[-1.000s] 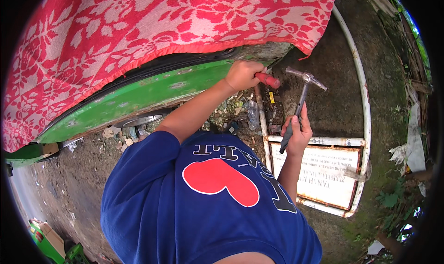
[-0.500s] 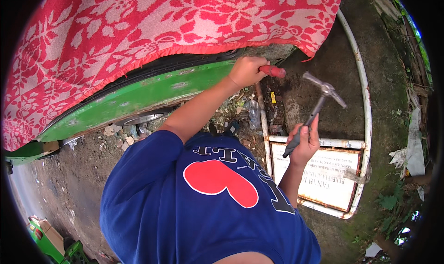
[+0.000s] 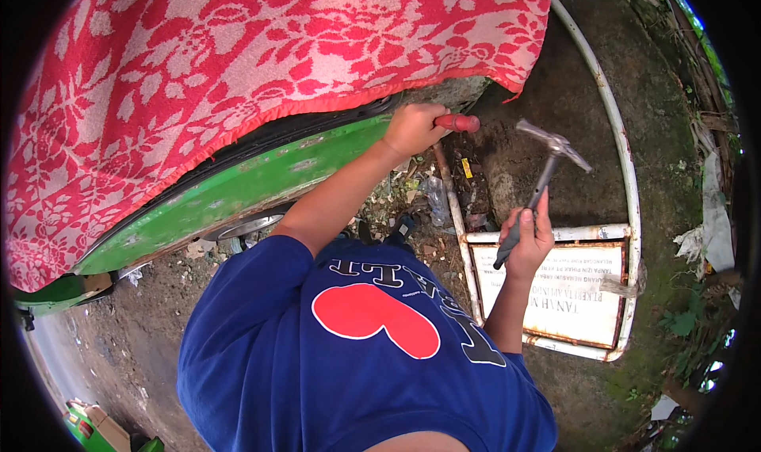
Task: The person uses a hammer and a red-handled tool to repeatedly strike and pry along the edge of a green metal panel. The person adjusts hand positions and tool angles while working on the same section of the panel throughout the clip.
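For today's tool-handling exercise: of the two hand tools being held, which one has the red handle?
The red-handled tool in the left hand, held against the green vehicle body. The hammer in the right hand has a dark handle instead.

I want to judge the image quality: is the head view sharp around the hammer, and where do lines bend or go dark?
Head view: daylight is soft, without glare; the hammer and right hand look sharp. The white pipe frame curves from fisheye distortion; the corners are black. Deep shadow lies under the red cloth near the left hand.
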`<state>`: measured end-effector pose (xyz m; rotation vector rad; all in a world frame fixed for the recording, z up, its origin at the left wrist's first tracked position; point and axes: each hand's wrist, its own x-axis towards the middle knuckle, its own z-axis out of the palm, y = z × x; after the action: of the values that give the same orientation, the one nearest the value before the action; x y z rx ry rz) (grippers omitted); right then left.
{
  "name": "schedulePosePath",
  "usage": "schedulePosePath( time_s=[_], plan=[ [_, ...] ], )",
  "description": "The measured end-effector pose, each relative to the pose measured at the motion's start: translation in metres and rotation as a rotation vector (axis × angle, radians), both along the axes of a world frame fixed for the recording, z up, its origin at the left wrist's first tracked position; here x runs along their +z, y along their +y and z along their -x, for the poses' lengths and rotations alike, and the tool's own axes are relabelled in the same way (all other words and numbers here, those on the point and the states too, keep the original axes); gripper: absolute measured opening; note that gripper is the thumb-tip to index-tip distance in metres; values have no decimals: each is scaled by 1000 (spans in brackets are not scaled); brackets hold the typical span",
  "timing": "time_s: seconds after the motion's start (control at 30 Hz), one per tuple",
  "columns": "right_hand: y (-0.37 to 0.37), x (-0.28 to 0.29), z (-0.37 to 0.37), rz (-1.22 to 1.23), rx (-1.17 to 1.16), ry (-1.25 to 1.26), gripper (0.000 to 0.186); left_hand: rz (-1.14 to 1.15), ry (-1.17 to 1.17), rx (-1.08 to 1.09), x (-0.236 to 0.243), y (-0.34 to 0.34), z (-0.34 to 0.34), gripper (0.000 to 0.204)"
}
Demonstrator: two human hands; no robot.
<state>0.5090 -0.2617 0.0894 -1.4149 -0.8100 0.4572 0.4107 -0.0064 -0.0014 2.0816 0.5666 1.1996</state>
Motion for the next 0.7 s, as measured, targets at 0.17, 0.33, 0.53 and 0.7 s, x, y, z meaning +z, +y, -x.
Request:
schedulePosePath(
  time_s=[0.17,0.33,0.53,0.7],
  plan=[
    [9,-13,-10,223,74,-94,51,23,77,-3,3,0,-5,12],
    [10,-7,-8,72,-18,36,50,18,144,-6,4,0,-7,12],
    [6,-7,-16,15,-33,140,51,0,200,-6,2,-1,-14,14],
    [11,-24,-28,191,11,150,51,-2,281,14,0,1,-23,13]
  ],
)
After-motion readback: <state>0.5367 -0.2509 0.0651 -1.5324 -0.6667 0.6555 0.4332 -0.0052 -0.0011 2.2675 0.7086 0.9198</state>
